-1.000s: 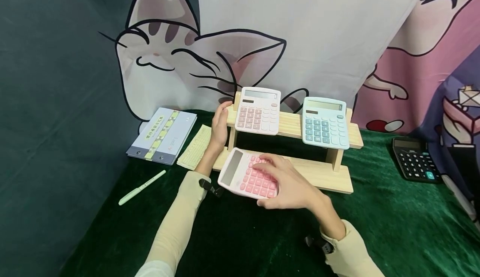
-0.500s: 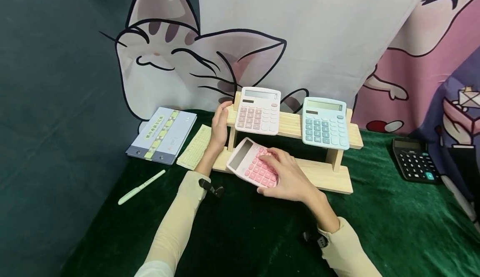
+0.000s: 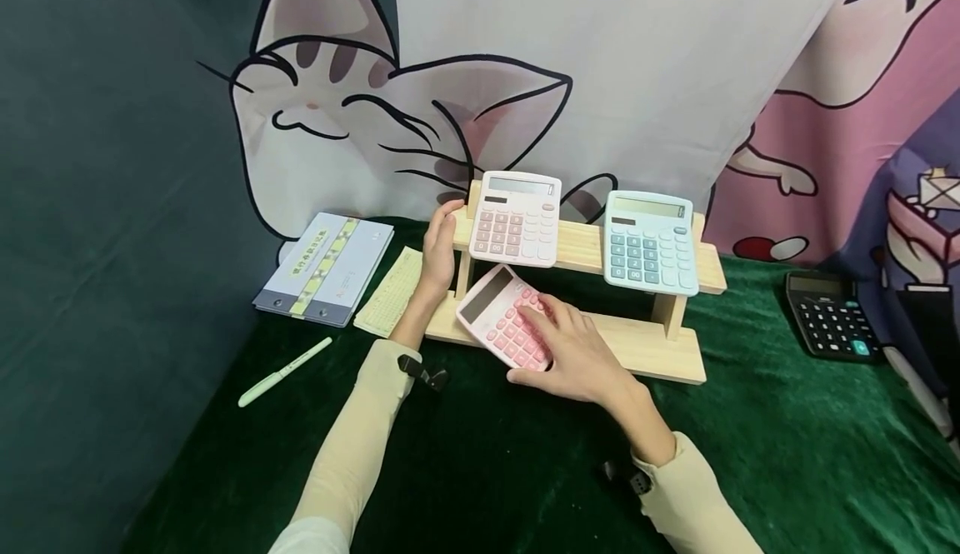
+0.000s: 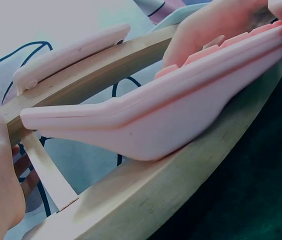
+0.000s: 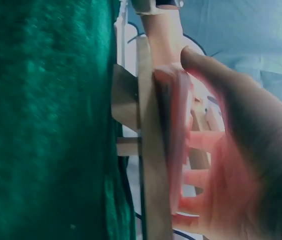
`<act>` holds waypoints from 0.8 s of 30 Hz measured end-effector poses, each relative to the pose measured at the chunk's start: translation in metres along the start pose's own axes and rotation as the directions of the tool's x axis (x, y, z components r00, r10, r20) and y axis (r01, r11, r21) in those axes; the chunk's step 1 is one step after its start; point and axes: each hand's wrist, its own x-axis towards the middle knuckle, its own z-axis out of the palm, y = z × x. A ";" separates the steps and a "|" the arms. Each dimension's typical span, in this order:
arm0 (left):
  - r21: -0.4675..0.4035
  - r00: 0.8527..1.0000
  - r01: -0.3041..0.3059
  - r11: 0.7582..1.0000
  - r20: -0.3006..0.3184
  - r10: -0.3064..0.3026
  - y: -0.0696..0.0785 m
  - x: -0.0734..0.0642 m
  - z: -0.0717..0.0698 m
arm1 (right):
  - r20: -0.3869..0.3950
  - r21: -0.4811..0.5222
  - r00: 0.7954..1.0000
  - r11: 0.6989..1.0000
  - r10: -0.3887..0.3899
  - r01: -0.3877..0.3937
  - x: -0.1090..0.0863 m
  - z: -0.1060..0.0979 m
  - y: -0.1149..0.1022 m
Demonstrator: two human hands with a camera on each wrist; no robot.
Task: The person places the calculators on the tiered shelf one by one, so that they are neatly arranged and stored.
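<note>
Low on the wooden stand point(image 3: 637, 350), at its left end, tilts the pink calculator point(image 3: 487, 308); the right hand point(image 3: 577, 356), fingers loosely extended, touches its face, seemingly guiding it. The left hand point(image 3: 438, 254) lies straight-fingered against the stand's left end (probably steadying it).

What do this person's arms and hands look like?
Cream sleeves reach toward both wrists, the left one whiter near the picture's bottom edge. The left hand and right hand are ungloved, with a small black device at each wrist.
</note>
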 end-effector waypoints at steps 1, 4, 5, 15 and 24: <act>0.002 1.000 -0.001 1.000 0.002 0.001 0.000 0.000 0.000 | 0.019 0.002 1.000 1.000 0.001 -0.001 -0.001 -0.003 0.000; -0.001 1.000 -0.010 1.000 0.005 0.010 0.000 0.001 0.000 | 0.065 0.010 0.998 1.000 -0.005 0.005 -0.004 -0.010 -0.001; -0.001 1.000 -0.014 1.000 0.006 0.014 -0.001 0.001 0.000 | 0.076 0.014 0.997 1.000 -0.007 0.006 -0.004 -0.012 0.000; -0.009 1.000 0.001 1.000 -0.003 -0.001 -0.004 -0.002 -0.001 | 0.113 0.029 0.993 0.999 -0.022 0.019 -0.008 -0.015 0.002; -0.023 1.000 -0.007 1.000 0.001 0.007 -0.002 0.000 0.001 | -0.027 -0.109 0.999 0.993 0.035 -0.037 -0.008 -0.006 -0.020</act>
